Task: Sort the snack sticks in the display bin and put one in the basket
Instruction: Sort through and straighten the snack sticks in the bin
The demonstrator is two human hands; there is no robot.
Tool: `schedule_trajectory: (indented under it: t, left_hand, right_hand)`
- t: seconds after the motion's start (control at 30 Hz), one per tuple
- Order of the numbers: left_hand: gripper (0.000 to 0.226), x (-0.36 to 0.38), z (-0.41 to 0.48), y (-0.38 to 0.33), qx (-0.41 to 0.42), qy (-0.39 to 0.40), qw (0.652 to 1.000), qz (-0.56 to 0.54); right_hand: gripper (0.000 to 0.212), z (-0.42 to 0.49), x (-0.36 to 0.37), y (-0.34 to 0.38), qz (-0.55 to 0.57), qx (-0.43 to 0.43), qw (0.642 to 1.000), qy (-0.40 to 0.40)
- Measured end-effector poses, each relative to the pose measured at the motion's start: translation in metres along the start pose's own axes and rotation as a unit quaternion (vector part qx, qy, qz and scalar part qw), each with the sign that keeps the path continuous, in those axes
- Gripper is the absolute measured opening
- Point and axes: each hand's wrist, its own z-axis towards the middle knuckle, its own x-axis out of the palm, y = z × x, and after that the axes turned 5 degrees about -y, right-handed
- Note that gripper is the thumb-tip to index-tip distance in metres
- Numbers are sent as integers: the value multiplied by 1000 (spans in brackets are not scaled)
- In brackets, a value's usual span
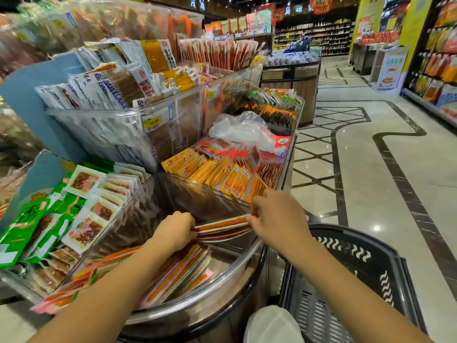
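- Snack sticks [222, 229], a thin orange and red bundle, stretch level between my two hands.
- My left hand [174, 230] is curled round the bundle's left end.
- My right hand [277, 219] pinches the right end, fingers bent over it.
- I hold the bundle above the display bin [217, 288], close to its far clear wall.
- More loose sticks [180, 271] lie flat on the bin's floor under my left wrist, and some spill over its near-left edge.
- The black basket [319, 315] stands just beside the bin's right edge, below my right forearm.
- Yellow packets [222, 174] stand in rows in the compartment behind the far wall.
- Green packets [24, 231] fill the compartment off the bin's left side.
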Motion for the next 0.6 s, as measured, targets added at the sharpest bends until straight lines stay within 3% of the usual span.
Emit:
schedule_trajectory:
  t: [0.17,0.27,0.47,0.6]
  left_hand:
    - [21,-1,-1,2,34,74,995,-51]
    - [22,-16,-6,9,34,63,994,-85]
    - [20,-73,-45,42,37,-158,978,-134]
    - [14,-86,-72,87,28,-288,952,-101]
  right_hand:
    - [28,0,1,2,-43,-4,999,-2]
    - [34,2,-2,7,-49,-5,999,-1]
    - [28,10,-11,42,30,-58,998,-17]
    - [23,17,-2,83,112,-121,985,38]
